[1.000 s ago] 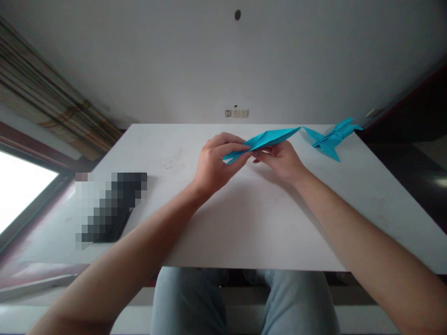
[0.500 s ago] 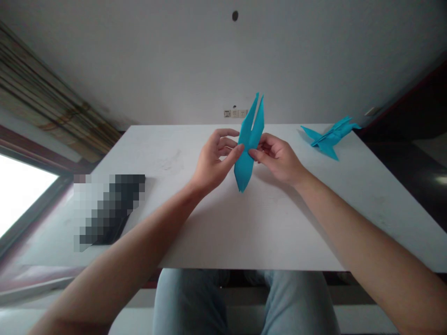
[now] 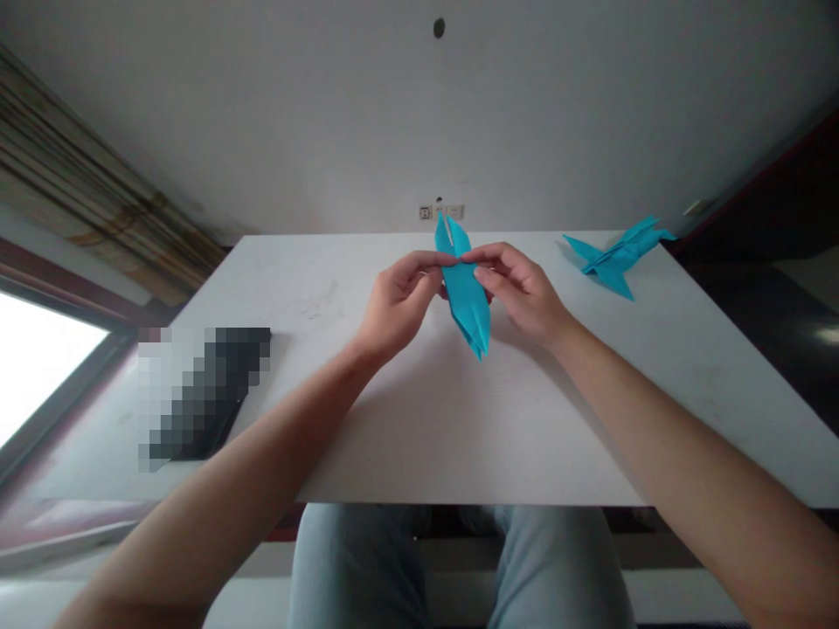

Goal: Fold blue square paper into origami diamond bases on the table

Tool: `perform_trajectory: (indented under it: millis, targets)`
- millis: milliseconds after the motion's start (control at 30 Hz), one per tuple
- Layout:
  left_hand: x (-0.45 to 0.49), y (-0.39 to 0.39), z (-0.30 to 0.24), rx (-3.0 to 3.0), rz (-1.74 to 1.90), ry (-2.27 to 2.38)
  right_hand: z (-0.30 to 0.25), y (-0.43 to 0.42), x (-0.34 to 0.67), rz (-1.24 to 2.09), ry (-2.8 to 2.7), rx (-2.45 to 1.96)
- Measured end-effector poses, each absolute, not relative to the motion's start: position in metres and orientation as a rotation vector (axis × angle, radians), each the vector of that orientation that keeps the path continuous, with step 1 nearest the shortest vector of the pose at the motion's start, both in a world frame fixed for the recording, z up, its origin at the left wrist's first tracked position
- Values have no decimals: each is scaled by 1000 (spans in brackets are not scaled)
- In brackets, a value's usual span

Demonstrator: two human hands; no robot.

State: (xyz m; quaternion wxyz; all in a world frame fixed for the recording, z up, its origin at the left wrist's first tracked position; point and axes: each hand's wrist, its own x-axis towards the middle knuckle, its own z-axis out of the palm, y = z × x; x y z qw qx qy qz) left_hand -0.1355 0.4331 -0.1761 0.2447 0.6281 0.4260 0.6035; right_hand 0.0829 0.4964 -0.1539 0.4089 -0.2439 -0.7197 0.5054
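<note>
Delicately, the left hand [image 3: 399, 306] and the right hand [image 3: 521, 293] pinch a long, narrow folded strip of cyan origami paper [image 3: 464, 293] between them, holding it over the middle of a white table [image 3: 393, 445]. The left fingers [image 3: 419, 264] and right fingers [image 3: 488, 256] curl closed around the paper's upper half, their tips almost meeting across it, while its lower point aims toward the person and its upper end splits into two slim flaps. Whether the thumbs press behind the paper is hard to tell from this view. The main risk lies in that grip: layered paper this thin could slip along its creases under an uneven pinch, letting the flaps spring apart, and too hard a squeeze could crumple an edge or add a stray crease. The unsupported lower point could bend under a sudden twist. Off to the right, a second cyan origami figure [image 3: 616, 259] lies near the table's far edge, where a wide swing of the hands could knock it.
</note>
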Motion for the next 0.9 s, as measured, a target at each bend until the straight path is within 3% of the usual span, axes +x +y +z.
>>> perform_trajectory:
  millis: [900]
  targets:
    - [-140,431,-168,1627,1554,994,-152,500,91,1409,-1742,-631]
